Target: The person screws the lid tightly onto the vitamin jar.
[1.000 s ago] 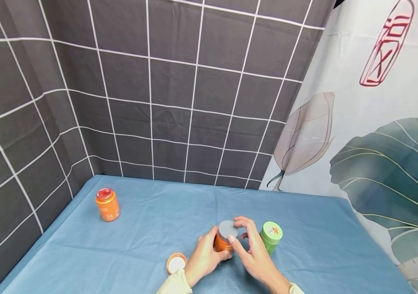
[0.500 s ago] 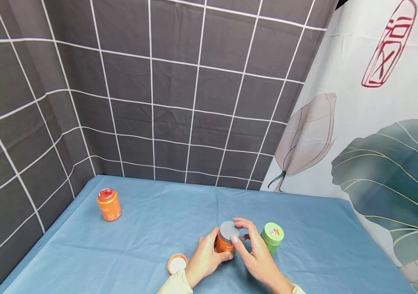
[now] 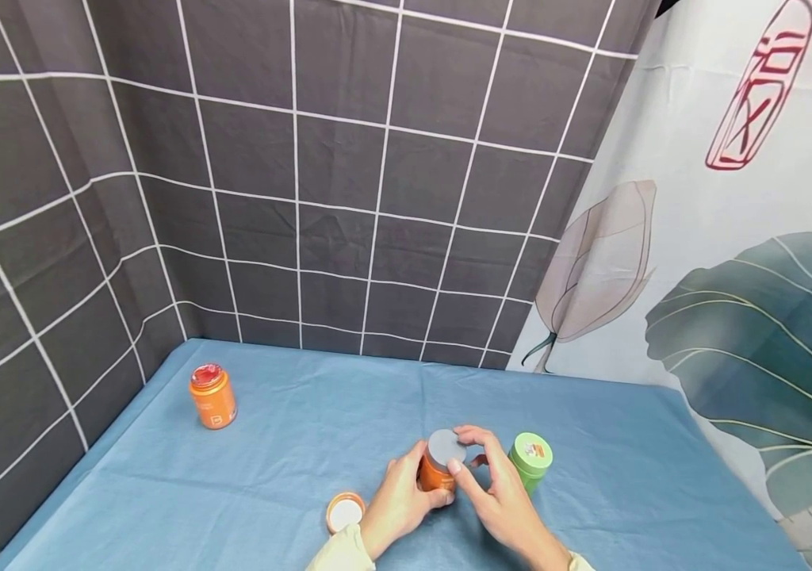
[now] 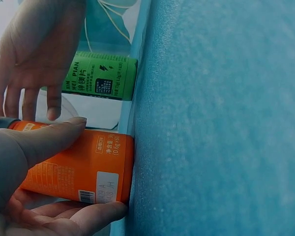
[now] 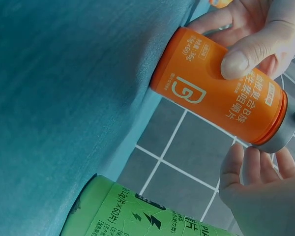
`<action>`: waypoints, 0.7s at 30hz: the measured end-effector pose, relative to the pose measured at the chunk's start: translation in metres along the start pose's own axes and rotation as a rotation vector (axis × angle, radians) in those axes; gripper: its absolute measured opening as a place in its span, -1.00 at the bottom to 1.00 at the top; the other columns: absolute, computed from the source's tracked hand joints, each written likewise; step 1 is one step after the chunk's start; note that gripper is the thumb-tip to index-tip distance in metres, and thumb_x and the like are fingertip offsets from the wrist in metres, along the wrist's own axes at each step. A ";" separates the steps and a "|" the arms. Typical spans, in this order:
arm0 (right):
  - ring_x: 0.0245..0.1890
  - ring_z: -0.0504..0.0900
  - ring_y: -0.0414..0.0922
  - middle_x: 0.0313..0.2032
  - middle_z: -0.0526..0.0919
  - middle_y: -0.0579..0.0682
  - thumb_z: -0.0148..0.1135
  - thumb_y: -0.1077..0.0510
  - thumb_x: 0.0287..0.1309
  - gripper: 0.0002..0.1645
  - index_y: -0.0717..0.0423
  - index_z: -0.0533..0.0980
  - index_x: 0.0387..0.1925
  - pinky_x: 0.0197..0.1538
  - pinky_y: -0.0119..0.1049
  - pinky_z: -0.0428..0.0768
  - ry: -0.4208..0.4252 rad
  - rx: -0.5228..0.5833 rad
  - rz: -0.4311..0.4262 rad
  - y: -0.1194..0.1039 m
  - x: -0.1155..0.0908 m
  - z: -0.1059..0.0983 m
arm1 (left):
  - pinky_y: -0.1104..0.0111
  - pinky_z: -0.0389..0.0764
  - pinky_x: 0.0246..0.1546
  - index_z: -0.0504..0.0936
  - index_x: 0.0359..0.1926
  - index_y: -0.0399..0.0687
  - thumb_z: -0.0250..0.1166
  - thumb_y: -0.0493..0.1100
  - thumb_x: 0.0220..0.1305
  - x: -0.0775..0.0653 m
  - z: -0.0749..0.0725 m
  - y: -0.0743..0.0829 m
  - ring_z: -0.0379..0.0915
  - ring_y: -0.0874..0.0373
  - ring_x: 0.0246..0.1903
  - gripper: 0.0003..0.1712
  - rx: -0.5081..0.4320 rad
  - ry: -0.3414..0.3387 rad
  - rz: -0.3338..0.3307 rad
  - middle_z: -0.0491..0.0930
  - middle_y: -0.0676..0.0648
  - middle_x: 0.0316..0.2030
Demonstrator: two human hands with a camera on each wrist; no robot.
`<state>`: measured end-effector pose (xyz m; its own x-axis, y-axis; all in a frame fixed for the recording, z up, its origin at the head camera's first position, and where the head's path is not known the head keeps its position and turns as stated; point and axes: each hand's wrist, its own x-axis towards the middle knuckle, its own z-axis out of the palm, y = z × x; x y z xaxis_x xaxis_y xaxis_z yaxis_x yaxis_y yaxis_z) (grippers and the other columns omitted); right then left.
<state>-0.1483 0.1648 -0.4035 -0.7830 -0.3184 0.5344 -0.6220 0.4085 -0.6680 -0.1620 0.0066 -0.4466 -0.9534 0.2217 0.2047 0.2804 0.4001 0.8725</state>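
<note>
My left hand (image 3: 400,498) grips an upright orange bottle (image 3: 435,477) around its body, the thumb lying across its front in the right wrist view. A grey lid (image 3: 446,448) tops this bottle. My right hand (image 3: 502,500) pinches the lid between thumb and fingers in the head view. The bottle's base (image 4: 128,169) is at the blue cloth. Just right of the right hand stands a green bottle (image 3: 530,462) with a light green lid, apart from the fingers.
At the far left stands another orange bottle (image 3: 213,400), its mouth uncovered and red. An orange-rimmed lid (image 3: 345,514) lies white side up beside the left wrist. Blue cloth (image 3: 292,444) covers the table; a dark gridded curtain (image 3: 349,159) hangs behind it.
The head view shifts very slightly, so everything sits a few pixels further right. Both hands keep their hold on the bottle and the lid.
</note>
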 end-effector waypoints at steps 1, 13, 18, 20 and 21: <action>-0.02 0.42 -0.08 0.01 0.46 0.13 0.14 0.32 0.16 -0.70 0.25 0.33 -0.07 -0.21 -0.27 0.45 0.002 -0.001 0.000 0.000 0.000 0.000 | 0.32 0.48 -0.18 0.46 0.00 0.05 0.49 -0.13 -0.17 0.000 0.000 0.000 0.48 0.26 -0.26 -0.37 0.000 0.000 -0.001 0.59 0.09 -0.20; -0.03 0.41 -0.12 0.02 0.43 0.11 0.18 0.30 0.14 -0.65 0.21 0.32 -0.04 -0.20 -0.27 0.45 0.023 -0.020 0.002 0.009 -0.002 0.002 | 0.30 0.49 -0.17 0.46 0.01 0.06 0.48 -0.14 -0.15 0.001 0.000 0.000 0.49 0.25 -0.25 -0.38 -0.014 -0.016 -0.014 0.58 0.09 -0.19; 0.06 0.36 -0.14 0.11 0.37 -0.03 0.09 0.29 0.21 -0.60 0.10 0.29 0.08 -0.17 -0.33 0.45 0.010 -0.018 -0.016 0.029 -0.006 0.005 | 0.29 0.49 -0.16 0.46 0.01 0.05 0.49 -0.14 -0.15 0.001 0.000 0.000 0.49 0.25 -0.24 -0.38 -0.004 -0.017 -0.019 0.58 0.10 -0.18; 0.10 0.33 -0.18 0.16 0.33 -0.10 0.03 0.24 0.27 -0.56 0.01 0.25 0.16 -0.13 -0.36 0.44 -0.009 -0.014 0.003 0.032 -0.007 0.005 | 0.29 0.49 -0.16 0.46 0.01 0.05 0.49 -0.14 -0.15 0.001 0.000 0.000 0.49 0.25 -0.24 -0.38 0.000 -0.016 -0.021 0.58 0.10 -0.19; 0.11 0.32 -0.19 0.18 0.31 -0.12 0.00 0.23 0.29 -0.54 -0.03 0.24 0.20 -0.11 -0.37 0.44 -0.020 -0.011 0.012 0.033 -0.007 0.005 | 0.29 0.49 -0.16 0.46 0.00 0.05 0.49 -0.14 -0.15 0.000 0.000 0.000 0.49 0.25 -0.24 -0.38 0.000 -0.015 -0.022 0.58 0.10 -0.19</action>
<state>-0.1632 0.1761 -0.4318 -0.7902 -0.3306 0.5160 -0.6128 0.4216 -0.6684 -0.1622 0.0068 -0.4462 -0.9575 0.2264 0.1789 0.2595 0.4046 0.8769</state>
